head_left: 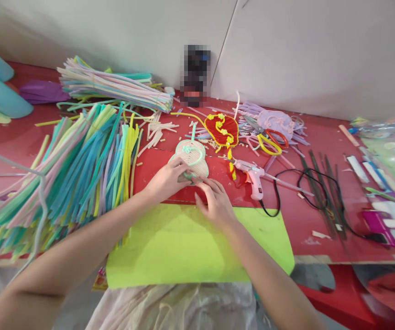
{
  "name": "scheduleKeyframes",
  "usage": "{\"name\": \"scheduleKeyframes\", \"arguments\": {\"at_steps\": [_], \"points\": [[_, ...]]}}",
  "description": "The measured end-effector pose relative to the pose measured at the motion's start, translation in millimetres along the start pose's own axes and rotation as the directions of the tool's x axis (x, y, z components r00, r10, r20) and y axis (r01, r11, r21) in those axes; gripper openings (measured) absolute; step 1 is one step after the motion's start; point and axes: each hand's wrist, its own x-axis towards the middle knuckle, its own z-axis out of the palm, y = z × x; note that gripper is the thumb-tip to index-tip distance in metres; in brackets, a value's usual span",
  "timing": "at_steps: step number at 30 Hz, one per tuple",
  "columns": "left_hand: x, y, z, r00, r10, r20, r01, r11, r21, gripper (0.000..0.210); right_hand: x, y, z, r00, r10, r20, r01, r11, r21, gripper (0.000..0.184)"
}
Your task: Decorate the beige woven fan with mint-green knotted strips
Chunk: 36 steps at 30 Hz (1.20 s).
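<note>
A pale pink and mint-green pipe-cleaner craft (197,161) with rounded lobes lies on the red table in front of me, a green loop and small flower on its face. My left hand (170,179) pinches its lower left edge. At its lower right edge, the fingers of my right hand (215,198) are bent in close to the left fingertips; what they hold, if anything, is too small to make out. Just beyond lies a red and yellow pipe-cleaner fan (221,130). To the right, a pink glue gun (250,176) rests on its side.
Bundles of pastel pipe cleaners (80,160) cover the left side. Scissors (269,142) lie by a lilac craft (276,123) at the back right. A black cable (337,192) loops across the right. A lime-green mat (190,247) spans the front edge.
</note>
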Motion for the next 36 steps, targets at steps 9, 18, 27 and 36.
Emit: {"name": "scheduleKeyframes", "arguments": {"at_steps": [9, 18, 27, 36], "points": [[1.8, -12.4, -18.1, 0.974, -0.129, -0.188, 0.135, 0.991, 0.020, 0.015, 0.0, 2.0, 1.6, 1.000, -0.027, 0.009, 0.027, 1.000, -0.002, 0.047], [1.7, -16.0, -19.9, 0.945, -0.177, -0.276, 0.210, 0.973, 0.095, 0.019, 0.1, 1.7, 4.9, 0.999, -0.046, 0.012, 0.046, 0.999, -0.003, 0.050], [-0.6, -7.4, -12.4, 0.986, -0.112, -0.126, 0.127, 0.985, 0.118, 0.016, 1.5, 0.4, 5.4, 0.999, -0.041, 0.000, 0.041, 0.999, 0.013, 0.047], [-0.8, -8.0, -12.9, 0.984, -0.105, -0.145, 0.126, 0.981, 0.146, 0.016, 0.6, 0.3, 4.7, 1.000, -0.030, 0.001, 0.029, 0.999, 0.041, 0.046]]}}
